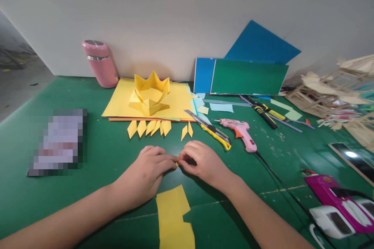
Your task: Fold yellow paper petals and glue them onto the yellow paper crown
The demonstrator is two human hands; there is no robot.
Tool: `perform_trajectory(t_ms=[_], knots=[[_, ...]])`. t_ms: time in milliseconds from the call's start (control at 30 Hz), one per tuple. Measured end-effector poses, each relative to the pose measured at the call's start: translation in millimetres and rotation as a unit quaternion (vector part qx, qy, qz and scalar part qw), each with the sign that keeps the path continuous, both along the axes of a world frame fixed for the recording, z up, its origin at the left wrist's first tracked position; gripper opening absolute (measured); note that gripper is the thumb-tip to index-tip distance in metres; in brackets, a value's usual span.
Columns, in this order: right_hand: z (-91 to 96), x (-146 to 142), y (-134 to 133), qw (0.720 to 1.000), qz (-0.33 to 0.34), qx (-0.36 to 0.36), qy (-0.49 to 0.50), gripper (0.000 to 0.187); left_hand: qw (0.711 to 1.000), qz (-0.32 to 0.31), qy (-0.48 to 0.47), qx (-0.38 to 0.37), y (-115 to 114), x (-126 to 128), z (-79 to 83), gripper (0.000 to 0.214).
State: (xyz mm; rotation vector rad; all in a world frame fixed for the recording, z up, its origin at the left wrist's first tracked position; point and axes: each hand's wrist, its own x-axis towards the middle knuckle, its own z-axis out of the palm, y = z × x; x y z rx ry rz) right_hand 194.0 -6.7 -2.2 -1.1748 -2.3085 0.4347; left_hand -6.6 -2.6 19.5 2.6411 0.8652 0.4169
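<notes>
Green tabletop [99, 144] runs back to a pale wall [175, 15], and the small yellow piece [177, 161] is between my hands, mostly hidden by fingertips. My right hand [203, 161] has thumb and forefinger clamped on its right side; my left hand [149, 169] meets the other side with fingers close together, though I cannot tell whether they grip or only press. I judge it to be paper: almost weightless, hardly slippery, quick to crease or tear, so best taken lightly by its edges. Beyond it, the crown [149, 107], an open-topped folded ring, stands on a sheet [181, 101], yellow showing inside. The flask [101, 62] is lidded, its contents hidden.
</notes>
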Motion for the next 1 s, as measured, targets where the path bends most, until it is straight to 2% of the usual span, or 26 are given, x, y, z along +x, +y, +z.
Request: perform_trajectory(t_ms=[267, 367, 500, 700, 867, 1000], knots=[[-2.6, -1, 1, 1.0, 0.0, 0.012, 0.007, 0.013, 0.998, -0.01, -0.019, 0.058, -3, -1, -7.7, 0.04], [-2.0, -1, 1, 1.0, 0.002, 0.007, 0.003, 0.014, 0.998, -0.019, -0.009, 0.055, -3, -1, -6.1, 0.04], [2.9, -1, 1, 1.0, 0.0, -0.027, 0.012, 0.013, 0.999, -0.023, 0.015, 0.041, -3, -1, -3.0, 0.039], [9.2, 2, -1, 0.996, -0.014, -0.085, 0.035, 0.015, 0.997, -0.034, 0.044, 0.06, -3, 0, -8.5, 0.045], [8.1, 4, -1, 0.993, 0.0, -0.105, 0.055, 0.015, 0.995, -0.038, 0.062, 0.073, -4, -1, -9.2, 0.045], [6.1, 7, 0, 0.989, 0.016, -0.109, 0.095, 0.022, 0.994, -0.03, 0.061, 0.081, -4, -1, -12.0, 0.047]])
